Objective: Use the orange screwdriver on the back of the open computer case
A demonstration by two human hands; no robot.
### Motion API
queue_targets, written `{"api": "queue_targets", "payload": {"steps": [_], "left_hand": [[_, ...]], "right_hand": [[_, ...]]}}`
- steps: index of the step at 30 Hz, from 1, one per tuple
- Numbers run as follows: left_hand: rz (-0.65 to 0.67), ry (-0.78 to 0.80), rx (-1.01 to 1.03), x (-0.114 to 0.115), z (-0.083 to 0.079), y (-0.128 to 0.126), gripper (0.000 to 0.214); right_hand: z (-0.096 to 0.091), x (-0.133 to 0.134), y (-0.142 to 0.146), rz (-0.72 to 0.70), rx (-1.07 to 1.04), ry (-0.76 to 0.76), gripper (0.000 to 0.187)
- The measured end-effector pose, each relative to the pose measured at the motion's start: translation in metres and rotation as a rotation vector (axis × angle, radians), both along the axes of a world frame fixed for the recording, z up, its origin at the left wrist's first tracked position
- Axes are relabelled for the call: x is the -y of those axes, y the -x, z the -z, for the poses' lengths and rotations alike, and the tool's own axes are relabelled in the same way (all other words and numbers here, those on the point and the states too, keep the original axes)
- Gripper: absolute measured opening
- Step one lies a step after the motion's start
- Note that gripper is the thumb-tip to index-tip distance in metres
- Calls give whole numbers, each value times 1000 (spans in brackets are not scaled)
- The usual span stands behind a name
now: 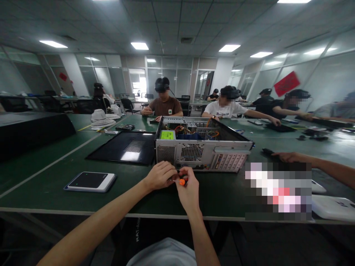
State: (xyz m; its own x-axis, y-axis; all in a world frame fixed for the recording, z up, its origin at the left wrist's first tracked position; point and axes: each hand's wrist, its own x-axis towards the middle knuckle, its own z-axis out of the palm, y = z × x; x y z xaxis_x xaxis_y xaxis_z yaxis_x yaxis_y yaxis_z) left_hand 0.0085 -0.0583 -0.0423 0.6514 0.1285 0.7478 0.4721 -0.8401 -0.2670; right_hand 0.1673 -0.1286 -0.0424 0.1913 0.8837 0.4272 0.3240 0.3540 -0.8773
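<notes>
An open computer case (203, 157) lies on the green table, its silver rear panel with grilles and slot covers facing me. Wires and a part with a bright green-yellow label (168, 135) show inside it. Just in front of this panel, my right hand (191, 190) is closed around a screwdriver (182, 182) with an orange end, its thin shaft pointing left. My left hand (162, 176) has its fingers curled together close to the shaft's tip. Whatever those fingers hold, if anything, is hidden. A black side panel (122, 147) lies flat left of the case.
A white-and-black flat device (91, 181) lies at the left front. Behind it are a white fan (102, 123) and a large black box (33, 131). At right, another person's hand (291, 157) holds a dark object near a white device (334, 207). Other people sit across the table.
</notes>
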Motion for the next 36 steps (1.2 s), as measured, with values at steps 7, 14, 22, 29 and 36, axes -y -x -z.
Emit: {"api": "queue_targets", "payload": {"steps": [7, 14, 22, 29, 36], "left_hand": [[33, -19, 45, -3, 1, -2, 15], [60, 15, 71, -5, 1, -3, 10], [-12, 15, 142, -6, -9, 2, 8], [-57, -21, 350, -10, -18, 13, 6], [-101, 12, 428, -8, -23, 16, 7]], "right_hand": [[4, -4, -1, -27, 57, -6, 5], [4, -3, 1, -24, 79, 18, 5], [0, 0, -3, 7, 101, 10, 19], [-6, 8, -12, -20, 221, 223, 38], [-24, 25, -11, -102, 288, 263, 11]]}}
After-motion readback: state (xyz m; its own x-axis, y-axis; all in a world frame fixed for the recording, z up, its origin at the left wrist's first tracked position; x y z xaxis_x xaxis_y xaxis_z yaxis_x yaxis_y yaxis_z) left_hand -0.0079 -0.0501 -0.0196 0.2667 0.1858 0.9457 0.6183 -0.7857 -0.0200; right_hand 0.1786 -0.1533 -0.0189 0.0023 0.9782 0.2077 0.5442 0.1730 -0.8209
